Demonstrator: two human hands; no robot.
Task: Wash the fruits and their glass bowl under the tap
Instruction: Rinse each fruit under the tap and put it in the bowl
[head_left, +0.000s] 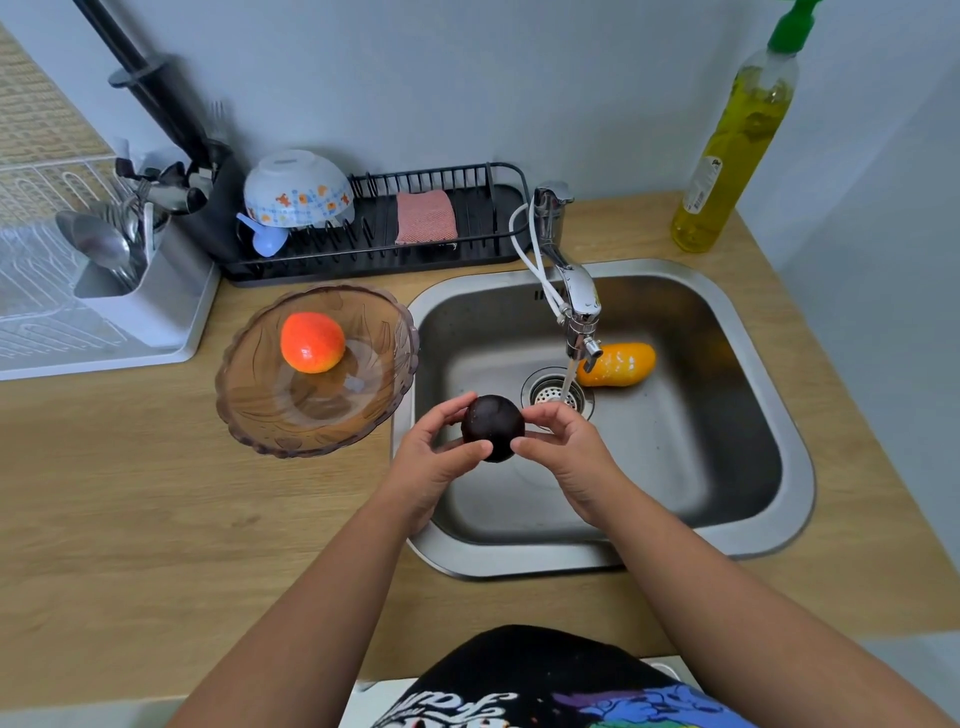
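- Both hands hold 1 dark round fruit (492, 427) over the sink (727, 332), near its front-left corner
- Left hand (434, 457) cups the fruit's left side, fingers curled against it
- Right hand (563, 447) grips the right side between thumb and fingertips
- Tap (574, 291) runs a thin stream onto the drain (556, 392), just behind the held fruit; the water seems to miss it
- An orange-yellow fruit (618, 364) lies in the basin beside the drain
- The glass bowl (317, 369) sits on the worktop at the sink's left edge, with 1 red-orange fruit (312, 342) inside
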